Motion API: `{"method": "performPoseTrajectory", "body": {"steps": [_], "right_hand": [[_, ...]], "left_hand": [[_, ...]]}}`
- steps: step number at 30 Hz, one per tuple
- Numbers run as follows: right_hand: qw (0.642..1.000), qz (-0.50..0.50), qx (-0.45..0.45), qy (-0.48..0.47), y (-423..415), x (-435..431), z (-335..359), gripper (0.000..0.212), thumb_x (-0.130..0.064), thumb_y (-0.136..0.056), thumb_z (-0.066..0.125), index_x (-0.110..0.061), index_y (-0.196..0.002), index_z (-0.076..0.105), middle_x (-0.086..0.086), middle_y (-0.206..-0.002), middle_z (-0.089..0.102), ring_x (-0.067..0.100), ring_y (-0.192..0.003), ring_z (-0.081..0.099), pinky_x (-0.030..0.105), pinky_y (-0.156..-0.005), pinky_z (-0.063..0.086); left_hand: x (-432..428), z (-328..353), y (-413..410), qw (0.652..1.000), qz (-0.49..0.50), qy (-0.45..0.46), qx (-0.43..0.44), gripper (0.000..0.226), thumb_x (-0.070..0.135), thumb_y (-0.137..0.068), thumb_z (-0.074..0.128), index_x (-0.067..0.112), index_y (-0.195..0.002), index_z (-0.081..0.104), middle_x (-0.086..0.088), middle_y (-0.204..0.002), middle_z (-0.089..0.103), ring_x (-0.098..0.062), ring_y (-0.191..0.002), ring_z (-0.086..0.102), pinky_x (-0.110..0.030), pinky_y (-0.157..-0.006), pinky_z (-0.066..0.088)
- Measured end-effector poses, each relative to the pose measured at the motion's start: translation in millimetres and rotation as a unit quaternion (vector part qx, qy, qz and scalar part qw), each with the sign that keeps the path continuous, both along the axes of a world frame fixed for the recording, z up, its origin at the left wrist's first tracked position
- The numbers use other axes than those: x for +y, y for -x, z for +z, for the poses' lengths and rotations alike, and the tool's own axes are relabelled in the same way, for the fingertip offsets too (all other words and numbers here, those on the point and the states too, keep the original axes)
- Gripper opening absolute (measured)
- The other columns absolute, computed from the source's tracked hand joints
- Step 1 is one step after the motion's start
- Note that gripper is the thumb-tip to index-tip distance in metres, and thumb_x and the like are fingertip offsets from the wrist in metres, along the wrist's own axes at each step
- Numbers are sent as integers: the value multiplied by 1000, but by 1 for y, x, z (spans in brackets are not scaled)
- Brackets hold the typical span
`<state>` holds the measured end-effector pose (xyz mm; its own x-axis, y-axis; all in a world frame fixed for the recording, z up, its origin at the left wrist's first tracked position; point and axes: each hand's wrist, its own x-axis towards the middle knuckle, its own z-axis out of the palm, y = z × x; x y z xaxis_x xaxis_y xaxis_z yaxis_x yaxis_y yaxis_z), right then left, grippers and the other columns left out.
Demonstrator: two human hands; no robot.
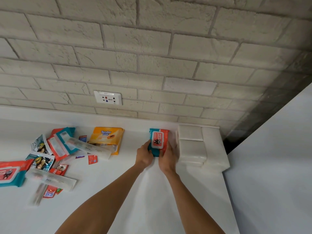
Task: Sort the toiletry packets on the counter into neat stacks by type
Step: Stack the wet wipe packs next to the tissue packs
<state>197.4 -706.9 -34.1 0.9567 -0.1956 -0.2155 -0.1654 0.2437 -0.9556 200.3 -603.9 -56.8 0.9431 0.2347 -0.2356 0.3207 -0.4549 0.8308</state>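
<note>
The red-and-teal soft plastic wipes pack (158, 141) sits on the white counter (118, 191) beside stacked white tissue packs (191, 147) — left hand (144, 155) & right hand (166, 157) grip its near end, so square edges w/ neighbours before letting go.

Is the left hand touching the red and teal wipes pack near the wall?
Touching. The head view shows the left hand with fingers curled round the left edge of the wipes pack; the right hand holds its right edge.
</note>
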Motion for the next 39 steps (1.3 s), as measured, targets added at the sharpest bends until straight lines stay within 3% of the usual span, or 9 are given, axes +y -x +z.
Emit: {"method": "performPoseTrajectory", "body": {"steps": [3, 9, 16, 20, 26, 28, 30, 34, 39], "right_hand": [[999, -2, -10, 40, -5, -1, -2, 31, -30, -112, 46, -18, -136, 62, 2, -113, 74, 13, -105, 73, 29, -89, 62], [965, 34, 0, 261, -15, -5, -21, 30, -30, -111, 46, -36, -139, 56, -15, -116, 65, -10, -100, 64, 32, -96, 59], [916, 50, -21, 398, -16, -5, -24, 31, -31, -107, 53, -38, -137, 52, -7, -120, 65, 13, -108, 68, 42, -93, 62], [845, 87, -37, 527, -8, -8, -17, 57, -29, -105, 55, -23, -157, 33, 6, -148, 52, 22, -133, 54, 44, -115, 47], [827, 144, -80, 537, 20, 4, 10, 70, -29, -107, 50, -23, -166, 12, 3, -169, 21, 19, -153, 25, 20, -119, 10], [832, 151, -103, 524, 28, 16, 6, 75, -31, -107, 50, -29, -166, 4, 6, -168, 25, 23, -147, 39, 31, -121, 35], [825, 166, -97, 531, 39, 30, 4, 73, -34, -107, 49, -28, -166, 6, 9, -164, 35, 29, -139, 51, 46, -104, 55], [815, 193, -89, 540, 66, 62, 12, 60, -36, -109, 47, -20, -163, 27, 3, -167, 34, 25, -151, 37, 39, -116, 42], [825, 216, -108, 511, 102, 119, 18, 54, -34, -108, 50, -21, -159, 37, 0, -161, 44, 19, -146, 44, 32, -115, 41]], "left_hand": [[-1, 2, 1, 1000, 2, 3, 3, 47, 13, -106, 44, 20, -153, 42, -5, -143, 59, -25, -126, 60, -38, -104, 50], [-2, 6, 2, 1000, -4, 9, 10, 48, 12, -105, 47, 19, -152, 42, -6, -144, 58, -26, -128, 58, -39, -106, 48], [4, 9, -2, 999, -30, 9, 15, 50, 11, -104, 49, 21, -152, 42, -7, -144, 58, -26, -127, 59, -38, -105, 49], [7, 17, 2, 1000, -22, 0, 20, 52, 13, -105, 49, 18, -155, 36, -7, -150, 52, -28, -133, 55, -39, -105, 48], [38, 21, 29, 995, -33, -96, -4, 54, 19, -105, 48, 19, -157, 34, -5, -160, 39, -30, -146, 39, -40, -116, 36], [53, 24, 45, 987, -64, -143, -31, 54, 19, -104, 47, 19, -157, 33, -4, -160, 39, -28, -144, 41, -38, -117, 36], [72, 28, 62, 978, -81, -183, -56, 54, 20, -104, 46, 19, -156, 34, -4, -160, 40, -28, -142, 44, -39, -115, 40], [111, 41, 100, 977, -47, -198, -67, 49, 26, -106, 45, 22, -154, 39, -6, -156, 45, -29, -137, 49, -39, -110, 45], [177, 52, 149, 978, 23, -197, -66, 46, 34, -105, 49, 26, -149, 45, -2, -152, 51, -24, -130, 56, -40, -105, 50]]}}
